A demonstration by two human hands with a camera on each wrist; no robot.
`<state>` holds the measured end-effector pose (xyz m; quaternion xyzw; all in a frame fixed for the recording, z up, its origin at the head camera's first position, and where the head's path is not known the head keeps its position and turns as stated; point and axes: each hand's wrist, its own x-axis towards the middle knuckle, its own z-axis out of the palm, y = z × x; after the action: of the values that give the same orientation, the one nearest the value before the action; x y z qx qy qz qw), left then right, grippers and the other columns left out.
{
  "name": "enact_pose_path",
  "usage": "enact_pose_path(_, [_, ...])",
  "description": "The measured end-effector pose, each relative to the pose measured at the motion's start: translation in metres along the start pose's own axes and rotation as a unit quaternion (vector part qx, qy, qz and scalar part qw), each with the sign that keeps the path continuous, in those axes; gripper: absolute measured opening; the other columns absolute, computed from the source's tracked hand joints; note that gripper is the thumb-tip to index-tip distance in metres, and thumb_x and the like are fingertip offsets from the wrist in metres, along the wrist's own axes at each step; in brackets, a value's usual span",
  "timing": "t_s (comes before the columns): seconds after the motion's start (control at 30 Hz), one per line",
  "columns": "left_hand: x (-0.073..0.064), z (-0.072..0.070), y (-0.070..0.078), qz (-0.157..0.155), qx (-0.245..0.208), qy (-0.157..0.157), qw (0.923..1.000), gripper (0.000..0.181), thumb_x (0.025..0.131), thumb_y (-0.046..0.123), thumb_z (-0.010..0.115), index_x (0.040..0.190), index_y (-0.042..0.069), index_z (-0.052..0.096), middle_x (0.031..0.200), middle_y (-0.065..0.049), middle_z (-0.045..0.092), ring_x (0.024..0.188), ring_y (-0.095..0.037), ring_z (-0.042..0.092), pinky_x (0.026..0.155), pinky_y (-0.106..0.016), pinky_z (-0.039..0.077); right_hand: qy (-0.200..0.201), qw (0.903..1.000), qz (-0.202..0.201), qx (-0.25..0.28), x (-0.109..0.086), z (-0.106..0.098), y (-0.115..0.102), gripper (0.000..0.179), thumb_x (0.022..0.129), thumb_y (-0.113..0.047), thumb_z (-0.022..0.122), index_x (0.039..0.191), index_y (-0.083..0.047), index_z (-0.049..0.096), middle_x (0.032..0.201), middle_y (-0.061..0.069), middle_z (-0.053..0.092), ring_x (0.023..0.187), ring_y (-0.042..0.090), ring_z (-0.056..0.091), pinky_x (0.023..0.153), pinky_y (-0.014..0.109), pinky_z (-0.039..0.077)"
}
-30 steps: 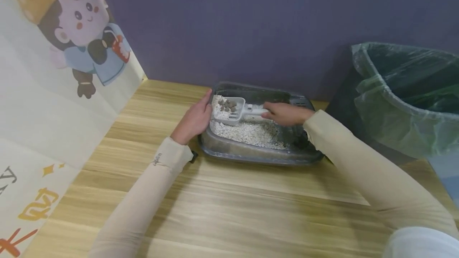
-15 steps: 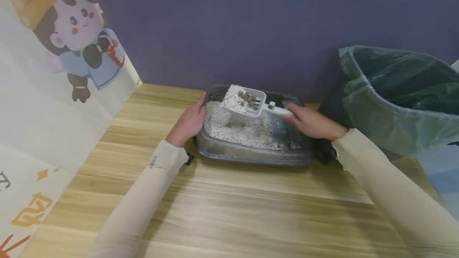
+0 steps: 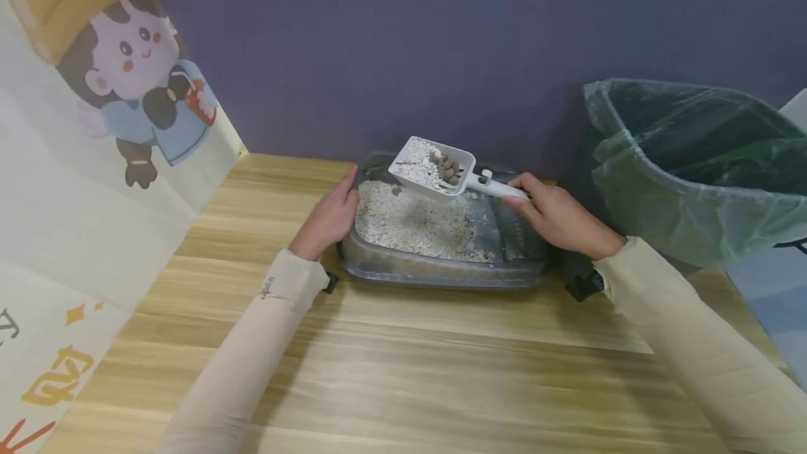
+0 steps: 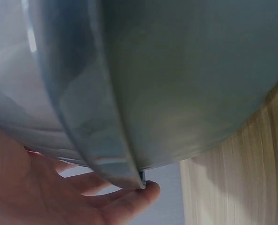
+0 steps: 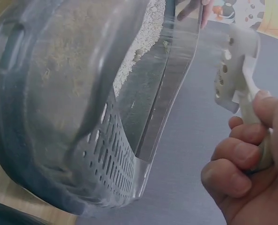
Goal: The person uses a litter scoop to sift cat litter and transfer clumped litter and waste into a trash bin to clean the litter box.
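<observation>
A grey litter box [image 3: 441, 273] with pale granular litter [image 3: 410, 223] sits against the dark back wall. My left hand [image 3: 324, 223] holds its left end; in the left wrist view, fingers [image 4: 129, 201] hook round the rim. My right hand [image 3: 561, 219] grips the handle of a white litter scoop [image 3: 494, 188] over the box. The scoop carries pale litter and several brown clumps [image 3: 449, 168], gathered toward the handle. In the right wrist view, the slotted scoop [image 5: 237, 65] is seen from its side, and the box [image 5: 115, 154] shows a perforated end.
A dark bin lined with a translucent green bag [image 3: 687, 223] stands right of the box, its mouth above the box's height. A small brown clump [image 3: 396, 190] lies on the litter. The wooden table [image 3: 410, 370] extends in front, and a cartoon-printed wall [image 3: 50, 195] borders the left.
My right hand has lifted the scoop out of the litter and moved it up and rightward. The clumps have slid toward the handle. My left hand stays on the litter box.
</observation>
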<state>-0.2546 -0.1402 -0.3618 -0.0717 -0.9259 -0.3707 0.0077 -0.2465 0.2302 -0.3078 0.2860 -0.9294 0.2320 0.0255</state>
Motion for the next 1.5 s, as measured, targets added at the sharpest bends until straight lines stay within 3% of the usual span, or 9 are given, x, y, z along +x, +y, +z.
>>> enact_pose_path(0.4, [0.001, 0.001, 0.001, 0.005, 0.001, 0.002, 1.0000, 0.052, 0.103, 0.033, 0.022, 0.152, 0.028, 0.006, 0.156, 0.003, 0.011, 0.140, -0.025, 0.017, 0.114, -0.042, 0.015, 0.051, 0.9982, -0.028, 0.015, -0.001, 0.001, -0.001, 0.024, 0.102, -0.028, 0.041, 0.111, -0.008, 0.051, 0.070, 0.003, 0.040, 0.050, 0.017, 0.034, 0.046, 0.030, 0.032])
enact_pose_path(0.6, [0.001, 0.001, 0.004, 0.004, 0.001, 0.001, 1.0000, 0.052, 0.103, 0.035, 0.020, 0.152, 0.029, 0.005, 0.156, 0.003, 0.012, 0.140, -0.026, 0.018, 0.114, -0.041, 0.015, 0.105, 0.9932, -0.050, 0.009, 0.001, 0.003, -0.001, 0.023, 0.102, -0.024, 0.043, 0.114, -0.005, 0.049, 0.071, 0.002, 0.041, 0.050, 0.016, 0.034, 0.046, 0.030, 0.032])
enact_pose_path(0.8, [0.001, 0.002, 0.005, 0.005, 0.000, 0.002, 1.0000, 0.052, 0.103, 0.034, 0.021, 0.152, 0.029, 0.006, 0.156, 0.001, 0.013, 0.140, -0.027, 0.019, 0.114, -0.042, 0.016, 0.150, 0.9877, -0.041, -0.009, 0.003, 0.000, -0.008, 0.028, 0.100, -0.022, 0.049, 0.120, -0.003, 0.050, 0.076, 0.004, 0.046, 0.055, 0.017, 0.038, 0.050, 0.032, 0.033])
enact_pose_path(1.17, [0.000, 0.003, 0.004, -0.004, -0.005, 0.003, 1.0000, 0.053, 0.101, 0.040, 0.018, 0.152, 0.029, 0.007, 0.156, 0.001, 0.014, 0.140, -0.025, 0.020, 0.114, -0.040, 0.018, 0.146, 0.9890, 0.004, -0.021, -0.001, -0.002, -0.015, 0.033, 0.098, -0.028, 0.052, 0.122, -0.006, 0.053, 0.082, 0.004, 0.051, 0.053, 0.018, 0.040, 0.045, 0.032, 0.035])
enact_pose_path(1.37, [-0.001, 0.001, 0.002, -0.010, -0.020, -0.006, 0.9997, 0.052, 0.101, 0.041, 0.018, 0.151, 0.033, 0.006, 0.156, 0.004, 0.013, 0.140, -0.024, 0.019, 0.114, -0.041, 0.017, 0.133, 0.9909, 0.014, -0.019, -0.003, -0.005, -0.015, 0.036, 0.098, -0.032, 0.050, 0.120, -0.005, 0.056, 0.069, 0.004, 0.049, 0.047, 0.018, 0.038, 0.041, 0.031, 0.033])
enact_pose_path(1.5, [0.000, -0.001, 0.001, -0.018, -0.032, -0.011, 0.9993, 0.051, 0.101, 0.042, 0.019, 0.150, 0.038, 0.006, 0.156, 0.003, 0.013, 0.134, -0.026, 0.031, 0.109, -0.045, 0.027, 0.099, 0.9949, 0.006, -0.021, -0.003, -0.008, -0.014, 0.038, 0.099, -0.039, 0.046, 0.116, -0.007, 0.060, 0.060, 0.002, 0.043, 0.043, 0.016, 0.033, 0.041, 0.031, 0.032])
